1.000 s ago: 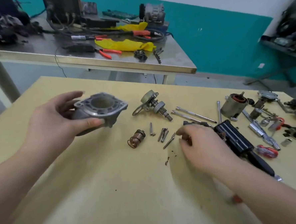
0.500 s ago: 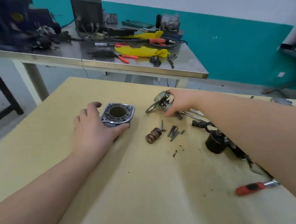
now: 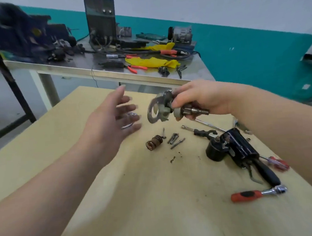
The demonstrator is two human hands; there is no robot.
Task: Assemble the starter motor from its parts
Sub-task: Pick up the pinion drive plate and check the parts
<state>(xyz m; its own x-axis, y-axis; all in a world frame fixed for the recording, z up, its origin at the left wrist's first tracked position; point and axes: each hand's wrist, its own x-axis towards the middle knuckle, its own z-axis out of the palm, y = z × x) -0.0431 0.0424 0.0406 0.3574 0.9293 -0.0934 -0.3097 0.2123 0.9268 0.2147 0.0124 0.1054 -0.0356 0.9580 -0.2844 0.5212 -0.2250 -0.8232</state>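
My right hand (image 3: 201, 98) grips the drive gear assembly (image 3: 169, 108), a shaft with a pinion, a pale gear and a loose metal ring, and holds it above the yellow table (image 3: 147, 200). My left hand (image 3: 111, 124) hovers open to its left, fingers spread and blurred. Behind those fingers only a sliver of the grey aluminium housing (image 3: 130, 119) shows on the table. A copper-coloured plunger with a spring (image 3: 154, 142) and a few small bolts (image 3: 175, 140) lie below the held part. The black motor body (image 3: 230, 148) lies to the right.
A red-handled ratchet (image 3: 256, 193), a red screwdriver (image 3: 276, 162) and long through-bolts (image 3: 203, 128) lie at the right of the table. A steel bench (image 3: 112, 75) behind carries cables, yellow cloth, pliers and a black machine.
My right hand has lifted the drive gear assembly off the table. My left hand has let go of the grey housing and risen open beside it. The camera view has shifted left.
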